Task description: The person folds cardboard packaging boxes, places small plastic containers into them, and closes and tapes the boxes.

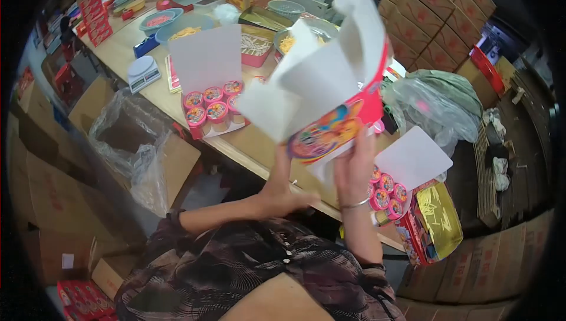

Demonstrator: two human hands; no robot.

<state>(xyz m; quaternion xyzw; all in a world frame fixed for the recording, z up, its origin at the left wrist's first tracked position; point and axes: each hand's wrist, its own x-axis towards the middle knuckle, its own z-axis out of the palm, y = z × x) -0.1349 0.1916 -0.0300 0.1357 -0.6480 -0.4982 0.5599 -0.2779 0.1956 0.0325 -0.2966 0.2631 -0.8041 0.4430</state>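
A pink printed carton (330,132), white inside with its flaps standing up, is tilted in front of me above the table edge. My right hand (356,165) grips its lower right side. My left hand (274,194) is below its lower left corner, thumb up at the corner and fingers stretched out to the right. Whether that thumb presses on the carton is hard to tell. Left of the carton, an open display box (207,56) holds several pink-lidded tubs (217,110). Beside my right wrist, another open box (415,156) holds similar tubs (386,194).
On the table (242,150) are a white scale (143,73), blue basins (160,21) and a tray of white sticks (256,47). A yellow-lined box (436,221) sits at the right edge. Stacked cartons (439,11) and plastic bags (436,103) stand right; a bag-lined carton (138,150) is left.
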